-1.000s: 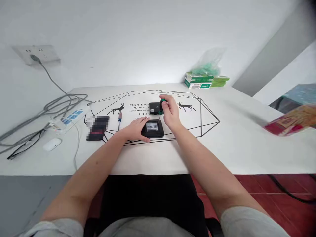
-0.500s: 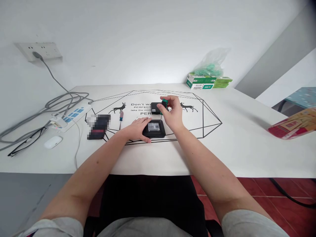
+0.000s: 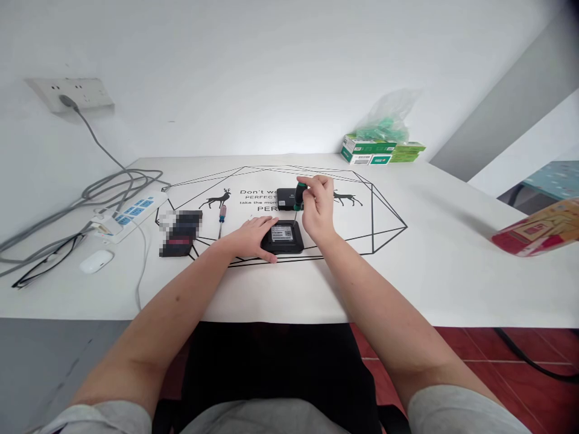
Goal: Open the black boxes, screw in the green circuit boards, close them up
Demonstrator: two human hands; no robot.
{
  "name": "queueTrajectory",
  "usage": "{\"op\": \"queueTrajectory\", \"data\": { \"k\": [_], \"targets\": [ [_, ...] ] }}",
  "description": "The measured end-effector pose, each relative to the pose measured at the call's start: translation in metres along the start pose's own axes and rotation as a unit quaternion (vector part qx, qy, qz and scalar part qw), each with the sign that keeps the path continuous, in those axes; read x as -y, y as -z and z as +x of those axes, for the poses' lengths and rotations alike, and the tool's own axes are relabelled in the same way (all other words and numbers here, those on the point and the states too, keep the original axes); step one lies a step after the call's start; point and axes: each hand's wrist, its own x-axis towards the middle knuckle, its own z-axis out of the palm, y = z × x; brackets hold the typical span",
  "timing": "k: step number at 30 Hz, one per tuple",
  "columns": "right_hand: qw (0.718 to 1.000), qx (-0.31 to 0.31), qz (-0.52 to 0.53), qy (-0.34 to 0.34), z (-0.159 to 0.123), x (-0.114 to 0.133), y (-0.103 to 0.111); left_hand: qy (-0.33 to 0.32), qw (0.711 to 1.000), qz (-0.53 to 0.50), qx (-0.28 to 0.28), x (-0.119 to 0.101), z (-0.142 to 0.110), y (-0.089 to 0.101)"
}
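A flat black drive case [image 3: 292,246] with a white printed label on top lies on the table in front of me. My left hand [image 3: 252,237] holds its left side, thumb at the near edge and fingers at the far edge. In my right hand [image 3: 319,208] is a green and black screwdriver [image 3: 300,194], held nearly upright by its handle. The thin shaft points down at the case's far right corner; whether the tip sits in a screw is too small to tell. Just behind is a second black box [image 3: 283,199], partly hidden by the screwdriver and my right hand.
Left of my hands lie another screwdriver [image 3: 222,215], a dark pixelated item [image 3: 181,235], a white earbud case [image 3: 96,261], glasses [image 3: 47,262] and a power strip [image 3: 138,211] with coiled cable. Green boxes [image 3: 370,150] stand by the wall; a red-yellow package [image 3: 534,229] is at right.
The fingers of my right hand have shifted around the screwdriver handle, and more of the handle shows. My left hand and the drive case stay where they were.
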Motion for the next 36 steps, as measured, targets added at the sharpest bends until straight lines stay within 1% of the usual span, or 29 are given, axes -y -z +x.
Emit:
{"op": "queueTrajectory", "data": {
  "k": [3,6,8,13,17,22,24,26,29,31,33,36],
  "targets": [
    [1.0,-0.013,0.004,0.017,0.0007,0.0011,0.0003,0.002,1.0,0.001,0.003,-0.0018,-0.0005,0.0014],
    [1.0,-0.012,0.005,0.01,0.0014,0.0043,0.0021,0.005,1.0,0.0,0.004,-0.0034,-0.0011,0.0028],
    [1.0,-0.002,0.004,-0.013,0.0017,0.0069,0.0029,0.006,1.0,-0.002,0.002,-0.0043,-0.0017,0.0038],
    [0.994,0.028,0.011,-0.101,0.0029,0.0085,0.0003,0.0,1.0,-0.004,-0.003,-0.0041,-0.0027,0.0045],
    [0.989,0.041,0.019,-0.139,0.0035,0.0081,-0.0015,-0.004,1.0,-0.002,-0.001,-0.0009,-0.0024,0.0029],
    [0.989,0.054,0.05,-0.126,0.0013,0.0099,-0.0001,-0.007,1.0,-0.01,-0.007,0.0008,-0.0023,0.0015],
    [0.989,0.057,0.046,-0.125,0.001,0.0092,0.0008,-0.006,1.0,-0.012,-0.007,0.0003,-0.0027,0.0017],
    [0.992,0.058,0.035,-0.106,0.0017,0.0071,0.0014,-0.002,1.0,-0.014,-0.005,-0.0005,-0.0032,0.0021],
    [0.998,0.037,0.024,-0.053,0.0038,0.0032,0.0012,0.005,1.0,-0.012,0.001,-0.0016,-0.0037,0.0031],
    [0.999,0.014,0.014,-0.032,0.0048,0.0019,0.0007,0.008,1.0,-0.009,0.005,-0.002,-0.0038,0.0036],
    [1.0,0.0,0.002,-0.027,0.0051,0.0024,0.0005,0.006,1.0,-0.007,0.007,-0.0018,-0.0038,0.0037],
    [0.999,-0.002,-0.006,-0.037,0.0047,0.0064,0.0012,0.003,1.0,-0.011,0.002,-0.0008,-0.0039,0.0033]
  ]
}}
